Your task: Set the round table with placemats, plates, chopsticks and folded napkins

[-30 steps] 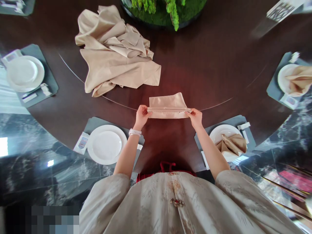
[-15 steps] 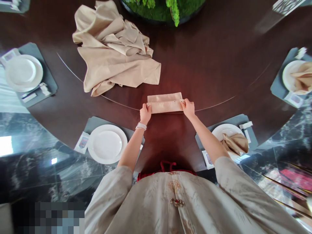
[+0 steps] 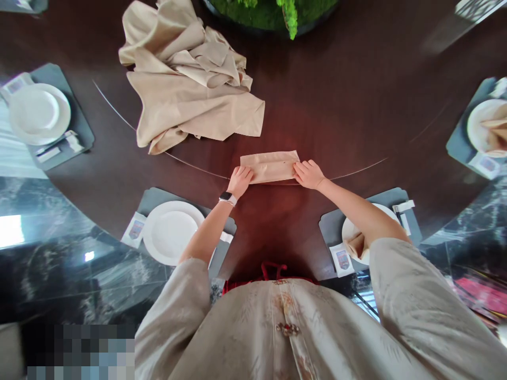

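A beige cloth napkin, folded into a narrow strip, lies near the table's front edge. My left hand holds its left end, with the fingers over the cloth. At the right end, my right hand has its fingers closed on the lower corner; both thumbs are hidden. Beyond the strip, to the left, is a loose heap of beige napkins. A white watch with a dark face is on my left wrist.
White plates stand on a grey placemat at front left. Under my right forearm, a folded napkin rests on another plate. More place settings lie at both sides. A green moss centrepiece stands at the back of the dark table.
The strip's front fold now lies flatter against its back part. My fingers have shifted from pinching the ends to lying over them, and my right elbow has swung outward.
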`<state>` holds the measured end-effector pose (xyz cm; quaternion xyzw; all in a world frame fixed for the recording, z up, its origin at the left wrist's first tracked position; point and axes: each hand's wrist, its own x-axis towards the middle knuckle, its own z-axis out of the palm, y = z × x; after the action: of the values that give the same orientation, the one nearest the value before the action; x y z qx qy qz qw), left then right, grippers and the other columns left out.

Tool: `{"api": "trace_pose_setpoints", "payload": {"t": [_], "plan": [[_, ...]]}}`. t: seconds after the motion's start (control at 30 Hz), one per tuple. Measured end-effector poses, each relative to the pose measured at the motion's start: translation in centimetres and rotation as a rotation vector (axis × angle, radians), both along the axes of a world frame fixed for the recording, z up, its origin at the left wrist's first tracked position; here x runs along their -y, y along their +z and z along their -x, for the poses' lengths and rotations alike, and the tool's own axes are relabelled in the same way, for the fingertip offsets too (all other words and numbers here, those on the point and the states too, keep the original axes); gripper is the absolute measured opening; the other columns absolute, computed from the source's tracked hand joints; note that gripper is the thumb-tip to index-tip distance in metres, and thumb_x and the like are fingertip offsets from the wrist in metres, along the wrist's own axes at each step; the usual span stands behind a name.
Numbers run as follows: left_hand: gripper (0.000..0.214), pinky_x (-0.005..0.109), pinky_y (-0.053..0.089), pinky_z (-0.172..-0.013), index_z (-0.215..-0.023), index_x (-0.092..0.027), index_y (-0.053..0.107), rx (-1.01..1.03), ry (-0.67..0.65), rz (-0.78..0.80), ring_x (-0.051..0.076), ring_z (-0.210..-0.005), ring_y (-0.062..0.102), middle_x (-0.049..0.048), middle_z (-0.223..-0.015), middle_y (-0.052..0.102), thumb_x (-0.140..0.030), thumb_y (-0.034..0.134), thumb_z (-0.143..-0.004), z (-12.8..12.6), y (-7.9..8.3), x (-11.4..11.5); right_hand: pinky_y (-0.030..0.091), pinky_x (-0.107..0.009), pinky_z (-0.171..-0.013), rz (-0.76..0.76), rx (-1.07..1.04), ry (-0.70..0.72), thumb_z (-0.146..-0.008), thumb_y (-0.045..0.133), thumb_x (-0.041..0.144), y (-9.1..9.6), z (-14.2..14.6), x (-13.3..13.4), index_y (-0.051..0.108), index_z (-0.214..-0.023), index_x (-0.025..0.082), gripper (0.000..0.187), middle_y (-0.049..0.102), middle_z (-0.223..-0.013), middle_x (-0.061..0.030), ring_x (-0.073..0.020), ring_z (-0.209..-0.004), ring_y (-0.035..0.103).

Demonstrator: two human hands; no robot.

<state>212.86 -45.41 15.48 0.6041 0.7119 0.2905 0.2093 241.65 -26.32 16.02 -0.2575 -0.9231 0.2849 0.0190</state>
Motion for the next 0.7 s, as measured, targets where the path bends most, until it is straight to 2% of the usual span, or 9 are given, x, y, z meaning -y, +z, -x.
{"api": "trace_pose_setpoints", "payload": {"t": [0.1,0.2,0.27,0.37,0.43,0.5,0.57,0.63,0.7], "plan": [[0.019,0.054,0.035,-0.104,-0.097,-0.018,0.067,-0.106,-0.1,0.019,0.036,-0.115,0.054,0.019,-0.11,0.063,-0.031,0.058,-0.087,-0.1,0.8,0.6,0.036,-0.054,-0.101,-0.078,0.076,0.072,-0.084,0.062,0.039,0.9,0.5,0.7,0.07,-0.119,0.01,0.047,0.065,-0.124,-0.0212,-0.0366,-0.111,0.051],[0.04,0.057,0.032,-0.106,-0.107,-0.016,0.065,-0.202,-0.078,0.051,0.042,-0.124,0.048,0.0218,-0.12,0.061,-0.043,0.072,-0.077,-0.6,1.8,1.0,0.04,-0.051,-0.094,-0.148,0.164,0.042,-0.081,0.06,0.023,2.8,2.5,1.6,0.076,-0.097,0.008,0.027,0.07,-0.104,-0.023,-0.0355,-0.104,0.055],[0.037,0.056,0.033,-0.105,-0.104,-0.017,0.064,-0.216,-0.005,0.076,0.042,-0.125,0.048,0.0222,-0.119,0.062,-0.042,0.072,-0.078,-0.8,2.3,0.9,0.043,-0.044,-0.086,-0.133,0.162,-0.013,-0.079,0.063,0.021,4.7,3.9,1.2,0.075,-0.082,0.013,0.015,0.07,-0.088,-0.0171,-0.0309,-0.094,0.058],[0.017,0.047,0.043,-0.094,-0.095,-0.019,0.062,-0.089,0.114,0.118,0.033,-0.105,0.06,0.0152,-0.098,0.067,-0.035,0.059,-0.09,-1.2,2.8,0.2,0.045,-0.036,-0.078,-0.04,-0.017,-0.157,-0.085,0.062,0.031,7.8,5.4,-1.8,0.069,-0.074,0.017,0.019,0.064,-0.072,-0.006,-0.0226,-0.08,0.059],[0.018,0.038,0.047,-0.08,-0.098,-0.02,0.06,0.081,0.144,0.166,0.026,-0.082,0.062,0.0073,-0.082,0.065,-0.036,0.052,-0.095,-2.1,2.8,-0.7,0.046,-0.036,-0.081,-0.022,-0.147,-0.277,-0.093,0.055,0.037,8.8,6.2,-5.2,0.069,-0.08,0.018,0.028,0.062,-0.071,-0.0032,-0.0211,-0.08,0.059],[0.022,0.033,0.047,-0.07,-0.103,-0.02,0.059,0.198,0.138,0.23,0.022,-0.071,0.061,0.0033,-0.074,0.062,-0.038,0.049,-0.097,-3.8,2.8,-1.9,0.046,-0.039,-0.087,-0.053,-0.173,-0.361,-0.099,0.049,0.04,8.2,7.3,-8.6,0.068,-0.089,0.017,0.032,0.063,-0.077,-0.004,-0.0228,-0.087,0.06],[0.022,0.035,0.049,-0.071,-0.101,-0.019,0.062,0.166,0.115,0.302,0.025,-0.074,0.064,0.0056,-0.073,0.063,-0.036,0.047,-0.098,-6.0,2.5,-3.3,0.045,-0.043,-0.091,-0.094,-0.083,-0.397,-0.1,0.048,0.039,6.2,8.5,-10.9,0.068,-0.093,0.016,0.031,0.065,-0.083,-0.007,-0.0253,-0.092,0.061],[0.023,0.043,0.05,-0.079,-0.097,-0.016,0.066,0.025,0.113,0.341,0.032,-0.092,0.066,0.0134,-0.08,0.067,-0.032,0.049,-0.096,-8.1,2.3,-4.6,0.044,-0.045,-0.092,-0.127,0.06,-0.382,-0.1,0.049,0.034,3.5,9.8,-12.0,0.068,-0.095,0.014,0.028,0.068,-0.088,-0.0109,-0.0274,-0.095,0.061],[0.027,0.053,0.048,-0.092,-0.105,-0.011,0.068,-0.123,0.142,0.309,0.042,-0.116,0.059,0.0238,-0.103,0.068,-0.029,0.053,-0.092,-9.6,2.2,-5.8,0.043,-0.046,-0.094,-0.16,0.158,-0.322,-0.101,0.047,0.03,1.1,11.0,-12.2,0.067,-0.097,0.013,0.027,0.069,-0.093,-0.0144,-0.0289,-0.098,0.06]]}}
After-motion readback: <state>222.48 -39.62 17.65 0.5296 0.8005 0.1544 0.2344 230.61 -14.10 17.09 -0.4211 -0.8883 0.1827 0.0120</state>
